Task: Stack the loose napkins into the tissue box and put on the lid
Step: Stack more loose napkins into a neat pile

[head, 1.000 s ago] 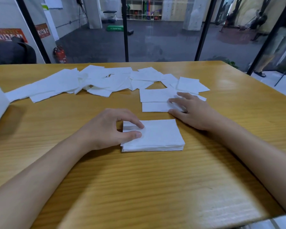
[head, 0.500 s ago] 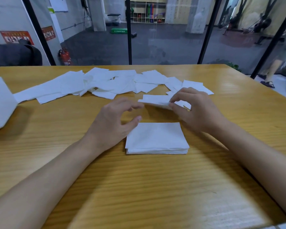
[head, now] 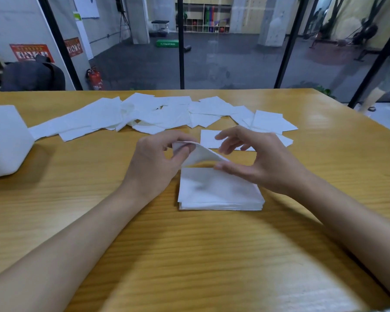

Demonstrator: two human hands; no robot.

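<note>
White napkin [head: 200,154] aslant, left corner high

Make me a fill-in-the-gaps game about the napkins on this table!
1. The left hand pinches a napkin above the neat ____ of napkins.
2. The table is made of ____.
3. The white box stands at the table's ____ edge.
Missing words: stack; wood; left.

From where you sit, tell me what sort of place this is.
Probably a gym's side room: beyond the glass partition lie a green plyo box and cubby shelves of balls and gear. The person works at a wooden table strewn with napkins.
</note>
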